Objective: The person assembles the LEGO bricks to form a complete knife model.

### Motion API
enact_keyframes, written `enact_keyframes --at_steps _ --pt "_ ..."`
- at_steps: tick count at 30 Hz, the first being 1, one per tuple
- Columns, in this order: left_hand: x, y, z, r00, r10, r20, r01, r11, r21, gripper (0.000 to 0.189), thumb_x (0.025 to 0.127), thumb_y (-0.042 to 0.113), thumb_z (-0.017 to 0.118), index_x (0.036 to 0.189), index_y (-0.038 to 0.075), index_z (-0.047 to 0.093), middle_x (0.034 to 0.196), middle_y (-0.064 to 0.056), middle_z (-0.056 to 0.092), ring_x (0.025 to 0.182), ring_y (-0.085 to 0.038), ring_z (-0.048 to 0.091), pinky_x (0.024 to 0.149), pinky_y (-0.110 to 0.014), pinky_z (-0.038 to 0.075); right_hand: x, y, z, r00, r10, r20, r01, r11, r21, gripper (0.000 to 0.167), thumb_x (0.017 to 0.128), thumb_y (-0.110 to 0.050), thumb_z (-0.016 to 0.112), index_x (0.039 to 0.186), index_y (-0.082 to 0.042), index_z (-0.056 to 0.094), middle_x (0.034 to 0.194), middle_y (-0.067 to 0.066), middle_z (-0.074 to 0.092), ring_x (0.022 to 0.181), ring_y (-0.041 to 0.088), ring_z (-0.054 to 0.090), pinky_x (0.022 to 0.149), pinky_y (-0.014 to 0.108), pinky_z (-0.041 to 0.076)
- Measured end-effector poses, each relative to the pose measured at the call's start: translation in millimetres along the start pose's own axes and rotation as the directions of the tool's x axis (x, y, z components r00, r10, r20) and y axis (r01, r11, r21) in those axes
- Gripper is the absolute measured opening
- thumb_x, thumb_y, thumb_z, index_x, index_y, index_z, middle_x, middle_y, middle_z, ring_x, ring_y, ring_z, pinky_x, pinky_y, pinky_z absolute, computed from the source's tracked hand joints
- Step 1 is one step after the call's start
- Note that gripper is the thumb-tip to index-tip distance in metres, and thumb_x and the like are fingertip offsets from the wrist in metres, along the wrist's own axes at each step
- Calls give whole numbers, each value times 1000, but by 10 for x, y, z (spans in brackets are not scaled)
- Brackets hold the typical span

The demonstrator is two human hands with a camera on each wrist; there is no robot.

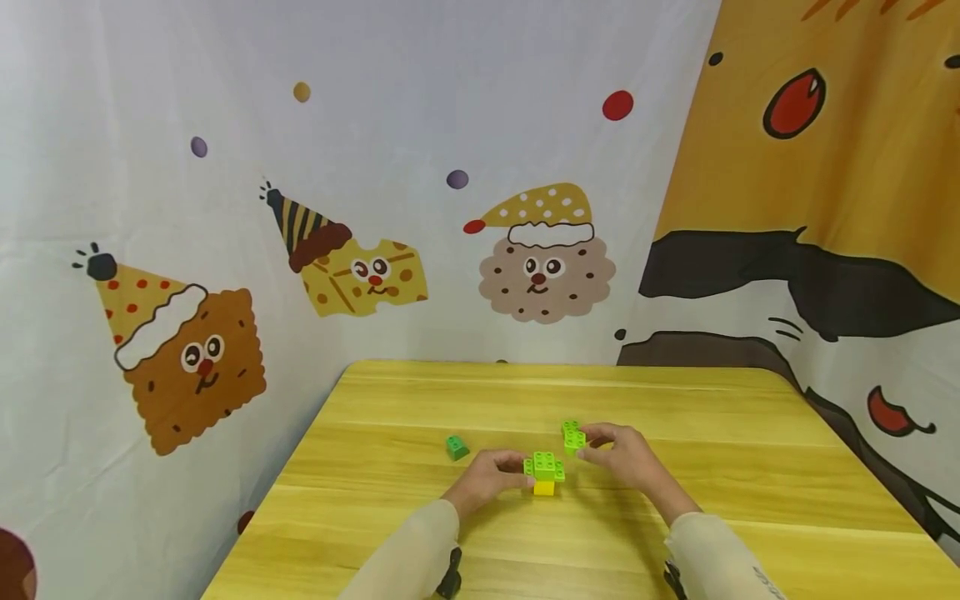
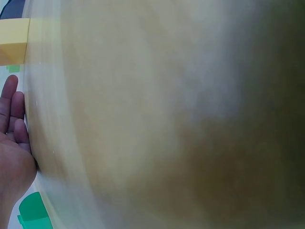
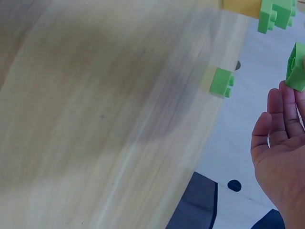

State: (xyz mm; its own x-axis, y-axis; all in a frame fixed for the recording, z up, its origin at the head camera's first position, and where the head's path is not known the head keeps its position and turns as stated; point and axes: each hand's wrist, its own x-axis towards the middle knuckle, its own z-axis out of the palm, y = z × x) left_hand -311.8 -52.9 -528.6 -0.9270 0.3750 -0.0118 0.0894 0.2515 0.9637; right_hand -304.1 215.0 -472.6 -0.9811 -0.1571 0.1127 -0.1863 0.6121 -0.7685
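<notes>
Your forearms (image 1: pixel 416 542) converge forward; your left hand (image 1: pixel 489 478) and right hand (image 1: pixel 622 456) face inward, apart, each with thumb opposing fingers in a pinch.

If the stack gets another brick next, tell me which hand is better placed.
Right, most likely. The right hand holds a lime-green toy brick near the yellow-and-green brick stack, while the left hand grips the stack's left side and could steady it.
</notes>
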Motion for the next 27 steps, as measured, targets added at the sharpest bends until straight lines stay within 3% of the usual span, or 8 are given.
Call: enact_keyframes --at_steps 17,27 --pt "6 -7 18 1000 13 -5 -13 1000 18 28 88 17 77 116 12 73 105 0 68 97 -17 60 87 -40 51 -5 -140 90 997 -70 26 69 996 48 38 89 -25 76 122 -7 70 109 2 68 98 18 60 79 36 52" --pt "32 -37 6 1000 9 19 -9 1000 -9 28 88 20 78 114 14 73 105 1 69 97 -16 62 86 -38 52 2 -161 190 994 -98 57 93 992 84 35 89 -27 77 120 -14 72 108 -1 67 98 19 57 73 33 50"
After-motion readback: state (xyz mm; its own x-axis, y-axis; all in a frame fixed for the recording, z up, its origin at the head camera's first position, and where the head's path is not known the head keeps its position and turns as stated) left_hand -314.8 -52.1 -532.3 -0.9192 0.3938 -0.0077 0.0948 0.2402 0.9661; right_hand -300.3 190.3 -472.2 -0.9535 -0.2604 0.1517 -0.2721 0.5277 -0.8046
